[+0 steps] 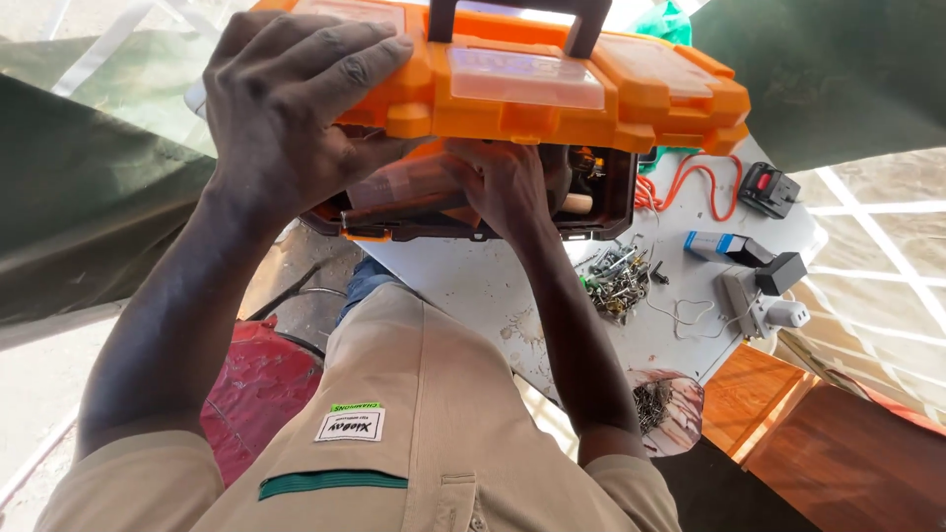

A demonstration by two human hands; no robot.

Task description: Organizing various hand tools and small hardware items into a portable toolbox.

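On top of the orange toolbox lid (591,84), the left hand (286,99) is pressing flat, fingers spread, holding it up. Underneath, the right hand (507,187) is reaching inside the toolbox (601,202), its grip hidden. Beside it, screws (619,281) are lying scattered across the white tabletop (473,286).

The person wears a beige, short-sleeved work shirt (434,394) with stitched seams down the front. A small white patch topped by a green strip (351,422) sits on the chest, and a dark green band (333,483) runs along a pocket edge below it. Both forearms are bare from the sleeve hems down. A bit of blue denim (367,281) shows beneath the shirt.
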